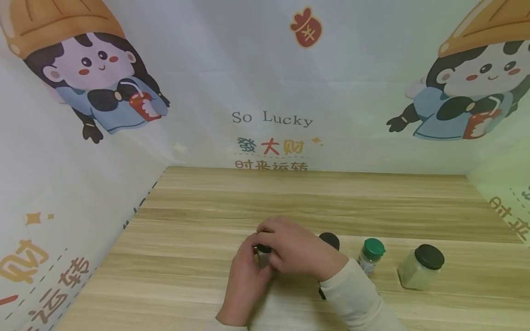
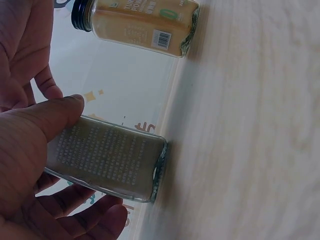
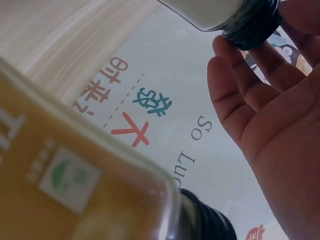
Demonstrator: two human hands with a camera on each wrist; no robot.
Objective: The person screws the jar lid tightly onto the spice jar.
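A square glass spice jar [image 2: 105,160] of greyish-brown powder, with tiny printed text on its side, stands upright on the table. My left hand [image 1: 247,280] grips its body, thumb on one face and fingers around the other side. Over its top is my right hand [image 1: 296,248], whose fingertips and thumb hold the black lid [image 3: 255,25]. The lid is mostly covered by the fingers in the head view. Close beside, a similar jar of yellow-orange turmeric powder [image 2: 145,25] has a black lid [image 1: 330,240] and is largely hidden behind my right forearm in the head view.
To the right stand a small shaker with a green cap [image 1: 374,249] and a wider glass jar of pale contents with a black lid [image 1: 421,267]. The wooden table [image 1: 174,220] meets a printed cloth backdrop [image 1: 215,92] at its back and sides.
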